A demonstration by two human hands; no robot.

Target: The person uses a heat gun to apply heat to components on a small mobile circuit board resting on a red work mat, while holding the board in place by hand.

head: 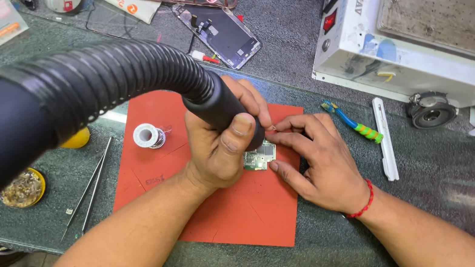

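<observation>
I am gripping the black corrugated hose (120,75) by its smooth nozzle in my left hand (220,142), fingers wrapped tight around it. My right hand (314,160) is pinching narrow at the nozzle tip, thumb and forefinger together. The small green circuit board (259,156) is lying on the red mat (241,206), directly beneath the nozzle. Tweezers (89,190) are resting at nine o'clock of the mat.

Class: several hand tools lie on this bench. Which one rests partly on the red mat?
The solder spool, on the red mat's upper left corner. The tweezers, brush and white pry tool lie off it.
</observation>
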